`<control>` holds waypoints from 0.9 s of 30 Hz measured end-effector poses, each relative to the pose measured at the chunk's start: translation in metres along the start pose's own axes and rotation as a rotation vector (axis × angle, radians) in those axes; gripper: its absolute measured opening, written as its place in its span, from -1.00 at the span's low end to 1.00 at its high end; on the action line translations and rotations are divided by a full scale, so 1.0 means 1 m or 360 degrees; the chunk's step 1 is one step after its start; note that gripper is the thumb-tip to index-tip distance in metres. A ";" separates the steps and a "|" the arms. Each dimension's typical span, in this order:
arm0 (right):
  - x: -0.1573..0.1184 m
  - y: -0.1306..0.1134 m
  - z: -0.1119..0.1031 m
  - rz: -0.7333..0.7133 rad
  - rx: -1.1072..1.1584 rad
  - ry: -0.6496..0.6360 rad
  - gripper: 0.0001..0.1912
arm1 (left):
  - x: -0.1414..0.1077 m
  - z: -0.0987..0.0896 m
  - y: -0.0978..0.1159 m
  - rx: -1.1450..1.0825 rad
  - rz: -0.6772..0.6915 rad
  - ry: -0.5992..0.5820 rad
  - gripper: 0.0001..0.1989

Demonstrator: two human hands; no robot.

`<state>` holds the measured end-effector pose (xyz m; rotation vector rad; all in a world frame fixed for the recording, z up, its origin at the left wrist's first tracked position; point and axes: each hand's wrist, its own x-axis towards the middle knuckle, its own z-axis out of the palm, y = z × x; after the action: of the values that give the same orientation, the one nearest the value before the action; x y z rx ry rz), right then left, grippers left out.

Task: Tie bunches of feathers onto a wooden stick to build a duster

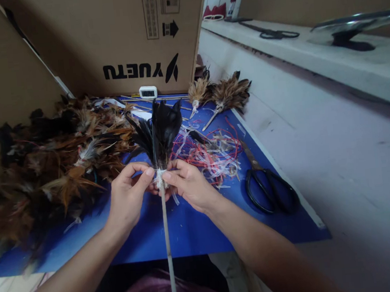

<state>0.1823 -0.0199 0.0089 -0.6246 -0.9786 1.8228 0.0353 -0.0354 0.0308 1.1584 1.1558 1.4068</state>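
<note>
Dark feathers fan out from the top of a thin stick, forming a feather duster head. White binding wraps the quill ends where they meet the stick. My left hand pinches at the left side of this binding, thumb against forefinger. From the right, my right hand grips the bound base, its thumb laid on the white wrap. Some fingers of both hands are hidden behind the stick. The stick runs down toward my lap.
Bundles of brown and black feathers cover the table's left. Tangled red and clear strips lie right of the duster, beside black-handled scissors. Two tan feather dusters rest at the back. A cardboard box and a wall ledge border the blue table.
</note>
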 end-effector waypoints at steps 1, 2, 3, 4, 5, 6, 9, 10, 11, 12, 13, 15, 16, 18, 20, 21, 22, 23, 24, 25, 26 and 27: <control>0.000 -0.001 0.000 0.0023 -0.0016 -0.0008 -0.65 | -0.002 0.000 -0.002 -0.0009 0.0038 0.0022 -0.88; -0.001 -0.001 0.000 0.0053 -0.0043 -0.0017 -0.64 | -0.003 -0.001 -0.004 -0.0009 0.0063 0.0038 -0.89; -0.001 -0.003 -0.001 0.0086 -0.0083 -0.0027 -0.63 | -0.004 -0.001 -0.005 -0.0002 0.0079 0.0049 -0.89; -0.002 -0.004 -0.001 0.0119 -0.0141 -0.0038 -0.63 | -0.006 -0.002 -0.007 0.0012 0.0086 0.0056 -0.88; -0.002 -0.006 -0.002 0.0150 -0.0225 -0.0050 -0.65 | -0.007 -0.003 -0.008 0.0028 0.0085 0.0057 -0.88; -0.003 -0.009 -0.002 0.0166 -0.0333 -0.0060 -0.67 | -0.008 -0.004 -0.009 0.0042 0.0082 0.0056 -0.88; -0.005 -0.015 -0.005 0.0059 -0.0742 -0.0051 -0.70 | -0.012 -0.006 -0.011 0.0057 0.0057 0.0056 -0.87; -0.005 -0.017 -0.006 0.0006 -0.0876 -0.0039 -0.69 | -0.013 -0.007 -0.011 0.0053 0.0042 0.0061 -0.87; -0.006 -0.019 -0.008 -0.0045 -0.0997 -0.0026 -0.67 | -0.014 -0.007 -0.011 0.0046 0.0027 0.0069 -0.87; -0.006 -0.020 -0.009 -0.0095 -0.1105 -0.0011 -0.66 | -0.015 -0.007 -0.012 0.0039 0.0013 0.0077 -0.86; -0.006 -0.020 -0.010 -0.0140 -0.1202 0.0002 -0.65 | -0.016 -0.007 -0.012 0.0030 0.0000 0.0082 -0.86; -0.006 -0.019 -0.012 -0.0223 -0.1331 0.0024 -0.65 | -0.017 -0.007 -0.013 0.0014 -0.0015 0.0092 -0.86; -0.006 -0.019 -0.013 -0.0255 -0.1360 0.0034 -0.65 | -0.017 -0.007 -0.014 0.0002 -0.0018 0.0100 -0.86; -0.005 -0.017 -0.014 -0.0269 -0.1371 0.0075 -0.68 | -0.017 -0.007 -0.014 -0.0031 -0.0038 0.0110 -0.86; -0.005 -0.017 -0.014 -0.0240 -0.1377 0.0132 -0.71 | -0.018 -0.006 -0.012 -0.0096 -0.0084 0.0112 -0.87; -0.005 -0.017 -0.014 -0.0222 -0.1385 0.0159 -0.71 | -0.018 -0.005 -0.011 -0.0142 -0.0125 0.0108 -0.86; -0.005 -0.018 -0.013 -0.0203 -0.1387 0.0180 -0.72 | -0.018 -0.004 -0.009 -0.0193 -0.0174 0.0102 -0.85; -0.005 -0.019 -0.012 -0.0186 -0.1383 0.0193 -0.72 | -0.018 -0.003 -0.007 -0.0243 -0.0227 0.0093 -0.84; -0.005 -0.021 -0.011 -0.0176 -0.1372 0.0199 -0.73 | -0.018 -0.003 -0.005 -0.0288 -0.0278 0.0084 -0.83; -0.006 -0.022 -0.010 -0.0175 -0.1357 0.0202 -0.73 | -0.018 -0.002 -0.003 -0.0324 -0.0321 0.0070 -0.82; -0.006 -0.023 -0.010 -0.0181 -0.1341 0.0206 -0.74 | -0.018 -0.001 -0.001 -0.0348 -0.0351 0.0057 -0.81; -0.006 -0.024 -0.009 -0.0187 -0.1325 0.0211 -0.74 | -0.018 -0.001 -0.001 -0.0364 -0.0368 0.0047 -0.80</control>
<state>0.2037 -0.0165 0.0238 -1.1352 -1.6450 1.2007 0.0365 -0.0528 0.0285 0.8196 1.0800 1.3409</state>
